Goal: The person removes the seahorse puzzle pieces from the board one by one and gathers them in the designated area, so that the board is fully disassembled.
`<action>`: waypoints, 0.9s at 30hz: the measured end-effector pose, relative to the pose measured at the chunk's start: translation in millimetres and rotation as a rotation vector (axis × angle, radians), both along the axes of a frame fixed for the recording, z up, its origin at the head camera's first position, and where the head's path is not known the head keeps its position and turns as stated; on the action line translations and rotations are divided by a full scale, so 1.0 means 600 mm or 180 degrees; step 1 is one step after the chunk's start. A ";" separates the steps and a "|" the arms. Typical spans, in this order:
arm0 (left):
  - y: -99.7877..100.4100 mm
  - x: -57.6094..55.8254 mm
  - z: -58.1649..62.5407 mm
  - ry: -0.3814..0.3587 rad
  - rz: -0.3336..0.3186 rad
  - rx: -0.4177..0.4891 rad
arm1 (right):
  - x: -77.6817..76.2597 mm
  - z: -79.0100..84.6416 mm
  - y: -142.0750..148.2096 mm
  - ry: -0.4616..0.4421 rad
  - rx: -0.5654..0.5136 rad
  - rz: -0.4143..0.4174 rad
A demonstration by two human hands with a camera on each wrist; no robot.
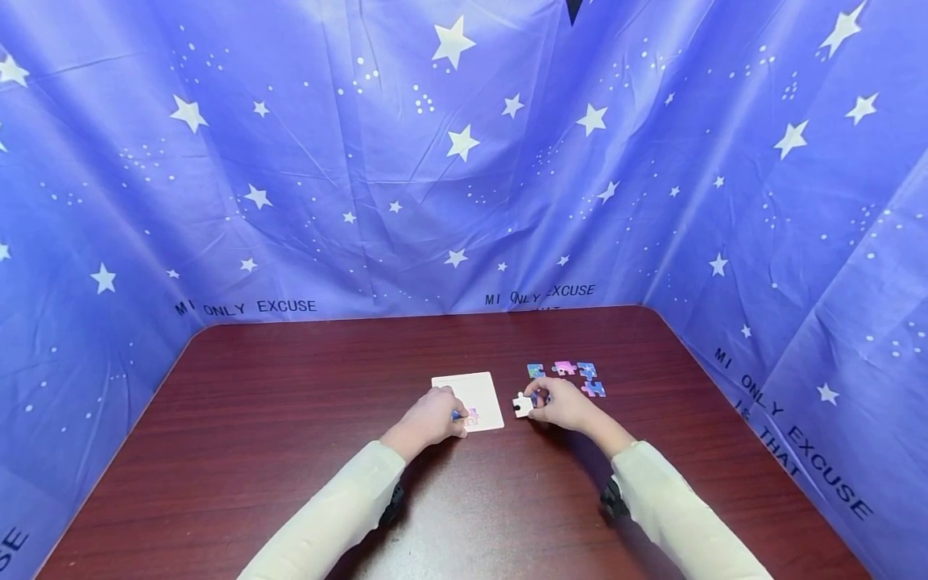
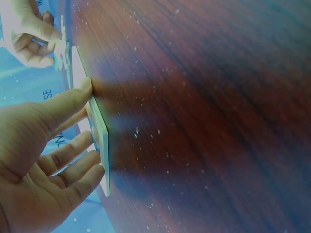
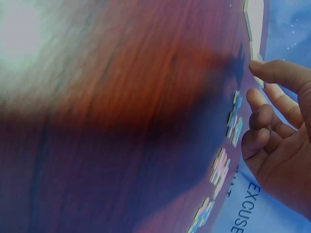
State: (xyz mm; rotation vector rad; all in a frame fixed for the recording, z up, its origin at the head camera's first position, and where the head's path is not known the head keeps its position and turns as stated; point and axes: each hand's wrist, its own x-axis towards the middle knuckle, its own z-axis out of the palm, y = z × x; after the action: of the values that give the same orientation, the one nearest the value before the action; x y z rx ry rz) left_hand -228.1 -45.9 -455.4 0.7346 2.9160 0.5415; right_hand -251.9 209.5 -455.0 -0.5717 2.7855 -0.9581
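A pale square puzzle board (image 1: 484, 385) lies on the table. My left hand (image 1: 428, 417) rests at its near left corner; in the left wrist view the thumb (image 2: 73, 99) and fingertips touch the board's edge (image 2: 103, 133). Beside that hand a pink puzzle piece (image 1: 472, 417) lies on the board, with a bit of blue showing by the fingers. To the right of the board, my right hand (image 1: 565, 405) pinches a jigsaw piece (image 1: 522, 405) between thumb and forefinger, its plain pale side towards the head camera. In the right wrist view the thumb hides most of that piece.
Several loose pieces lie beyond my right hand, among them a pink one (image 1: 564, 368) and a blue and pink one (image 1: 594, 389). The dark red wooden table (image 1: 290, 403) ends against a blue star-patterned curtain (image 1: 406, 201) at the back and sides.
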 end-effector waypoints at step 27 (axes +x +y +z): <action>0.001 0.002 0.003 0.0000 0.0026 0.0006 | 0.018 0.001 0.113 0.0044 0.0092 -0.0215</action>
State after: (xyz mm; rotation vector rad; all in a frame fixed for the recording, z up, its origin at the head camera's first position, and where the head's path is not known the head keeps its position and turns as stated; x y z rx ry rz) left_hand -227.2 -45.5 -453.7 0.7230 2.9202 0.5452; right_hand -241.1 277.0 -454.5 -0.4850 2.8429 -0.9286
